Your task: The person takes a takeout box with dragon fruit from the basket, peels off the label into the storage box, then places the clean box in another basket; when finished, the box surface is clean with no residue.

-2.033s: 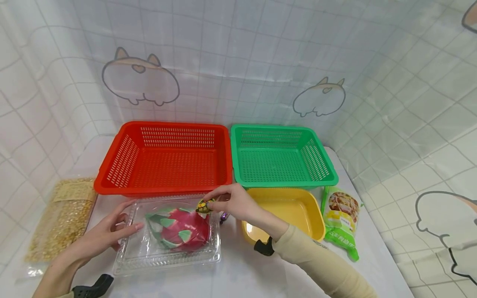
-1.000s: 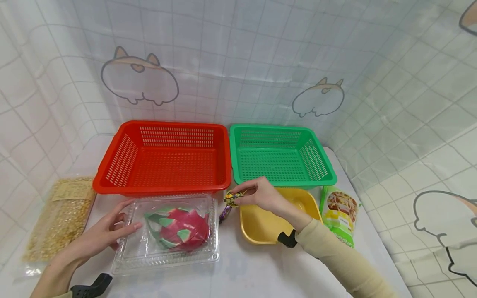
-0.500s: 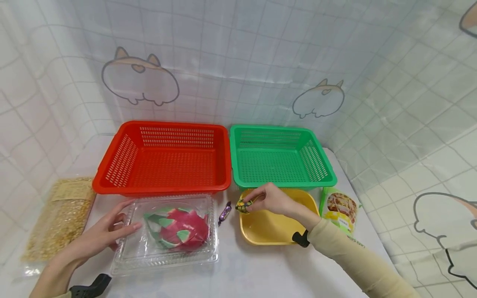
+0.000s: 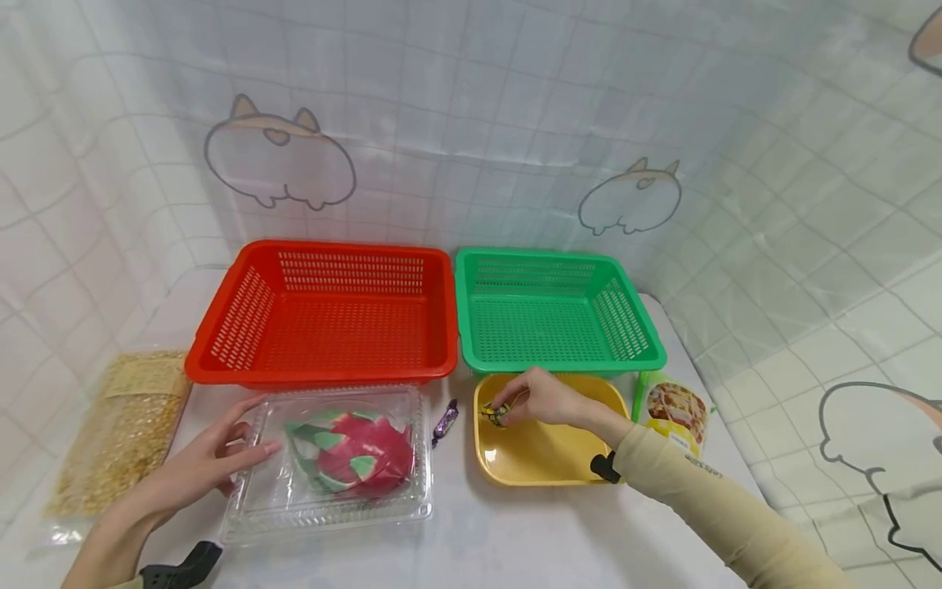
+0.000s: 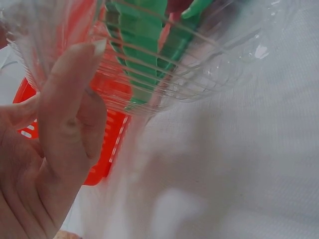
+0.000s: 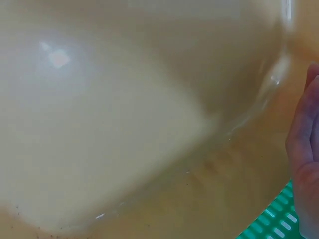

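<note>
My left hand (image 4: 209, 458) holds the left edge of a clear plastic box (image 4: 257, 515), its thumb lying over the lid. Inside the box is a pink dragon fruit (image 4: 368, 450) with green scales. In the left wrist view, the fingers are right at the box's ribbed side (image 5: 164, 84). My right hand (image 4: 548, 398) pinches a small black-and-yellow wrapped candy (image 4: 493, 415) inside the left end of a yellow basin (image 4: 552, 458). The right wrist view shows the basin's interior (image 6: 99, 124) and only part of that hand; the candy is out of sight there.
Behind stand a red basket (image 4: 346, 327) and a green basket (image 4: 537, 323), side by side. A purple wrapped candy (image 4: 445, 422) lies between box and basin. A bag of grains (image 4: 121, 442) lies at far left, a green food packet (image 4: 677, 409) at right, partly behind the sleeve.
My right hand has carried the black-and-yellow candy rightward from the box's upper right corner and down into the basin. The purple candy has come into full view. My left hand has stayed in place.
</note>
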{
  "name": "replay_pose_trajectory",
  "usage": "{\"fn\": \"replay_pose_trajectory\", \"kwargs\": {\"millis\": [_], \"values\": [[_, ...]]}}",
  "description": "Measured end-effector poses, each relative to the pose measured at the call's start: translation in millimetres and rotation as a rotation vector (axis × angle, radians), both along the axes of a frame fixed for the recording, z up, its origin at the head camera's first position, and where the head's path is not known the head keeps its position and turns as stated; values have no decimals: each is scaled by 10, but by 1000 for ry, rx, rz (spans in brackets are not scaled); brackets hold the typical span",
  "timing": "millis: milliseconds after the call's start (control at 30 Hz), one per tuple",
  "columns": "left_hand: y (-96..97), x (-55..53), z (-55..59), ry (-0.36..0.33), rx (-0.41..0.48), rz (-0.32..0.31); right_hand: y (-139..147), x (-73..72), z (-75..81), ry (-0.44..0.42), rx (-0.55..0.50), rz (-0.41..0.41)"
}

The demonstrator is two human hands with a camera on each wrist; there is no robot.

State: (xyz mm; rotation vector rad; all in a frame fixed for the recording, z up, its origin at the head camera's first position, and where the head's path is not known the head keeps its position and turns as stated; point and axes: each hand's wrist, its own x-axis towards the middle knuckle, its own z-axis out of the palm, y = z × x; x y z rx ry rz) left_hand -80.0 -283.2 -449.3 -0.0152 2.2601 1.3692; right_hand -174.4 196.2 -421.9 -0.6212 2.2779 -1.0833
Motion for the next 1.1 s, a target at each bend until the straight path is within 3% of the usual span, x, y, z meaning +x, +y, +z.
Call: {"fn": "replay_pose_trajectory", "kwargs": {"millis": [233,467,633,867,1100], "values": [[-2,-10,14,-8,0,6,-4,-25,-80,74,111,29],[-13,1,-20,9,0,-8,-37,-75,-154,244,207,123],[-1,5,-22,6,6,-3,-73,-72,-175,340,238,145],[10,7,-12,8,23,3,-137,-36,-240,496,278,140],[14,14,-4,14,30,4,-216,-7,-283,504,323,79]]}}
